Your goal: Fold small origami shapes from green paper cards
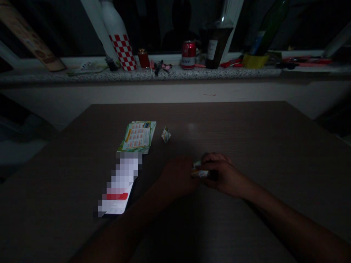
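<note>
Low over the middle of the table, a small folded piece of printed paper [201, 173] is pinched between both hands. My left hand [179, 175] is closed at its left end, back of the hand toward me and fingers mostly hidden in shadow. From the other side my right hand [223, 173] grips it, thumb and fingers curled round. A folded paper piece [166, 135] with a pointed shape lies beyond my left hand. To its left is a stack of printed leaflets [138, 135], green and white.
A lit phone [120, 186], its screen blurred, lies left of my left forearm. Behind the table [233, 128], the granite sill [164, 76] bears a checkered bottle [124, 51], a red can [188, 54], a dark bottle [216, 47] and yellow tape [255, 61].
</note>
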Demonstrator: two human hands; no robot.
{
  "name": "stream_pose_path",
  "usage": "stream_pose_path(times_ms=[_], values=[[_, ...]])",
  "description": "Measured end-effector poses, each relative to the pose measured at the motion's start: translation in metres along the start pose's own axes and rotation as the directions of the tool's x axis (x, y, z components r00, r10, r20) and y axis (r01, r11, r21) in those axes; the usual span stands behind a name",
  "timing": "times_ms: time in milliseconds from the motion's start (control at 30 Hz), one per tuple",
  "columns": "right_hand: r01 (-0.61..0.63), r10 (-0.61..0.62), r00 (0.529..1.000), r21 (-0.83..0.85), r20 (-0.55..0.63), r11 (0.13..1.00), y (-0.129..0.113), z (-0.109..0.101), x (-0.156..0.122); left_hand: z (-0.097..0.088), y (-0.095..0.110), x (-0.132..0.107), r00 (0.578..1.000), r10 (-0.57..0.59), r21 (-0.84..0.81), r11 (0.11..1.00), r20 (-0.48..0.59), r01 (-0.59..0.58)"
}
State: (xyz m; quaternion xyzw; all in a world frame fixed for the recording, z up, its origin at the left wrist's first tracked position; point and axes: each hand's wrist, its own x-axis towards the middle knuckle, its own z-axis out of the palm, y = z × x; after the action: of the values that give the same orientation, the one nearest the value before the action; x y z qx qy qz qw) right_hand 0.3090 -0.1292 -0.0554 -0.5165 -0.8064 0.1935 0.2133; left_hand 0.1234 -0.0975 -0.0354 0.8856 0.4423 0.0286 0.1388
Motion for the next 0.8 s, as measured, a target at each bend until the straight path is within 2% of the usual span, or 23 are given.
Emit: stream_pose_path(times_ms=[400,800], values=[[0.031,-0.031,1.000,0.003,-0.001,1.000,0.000,-0.002,0.000,-0.012,-0.001,-0.002,0.998,-0.045,-0.069,0.996,0.045,0.048],[0.033,-0.032,0.999,-0.014,0.040,0.999,0.000,-0.005,-0.001,-0.005,-0.027,-0.001,0.997,-0.066,-0.114,0.992,-0.027,0.063]])
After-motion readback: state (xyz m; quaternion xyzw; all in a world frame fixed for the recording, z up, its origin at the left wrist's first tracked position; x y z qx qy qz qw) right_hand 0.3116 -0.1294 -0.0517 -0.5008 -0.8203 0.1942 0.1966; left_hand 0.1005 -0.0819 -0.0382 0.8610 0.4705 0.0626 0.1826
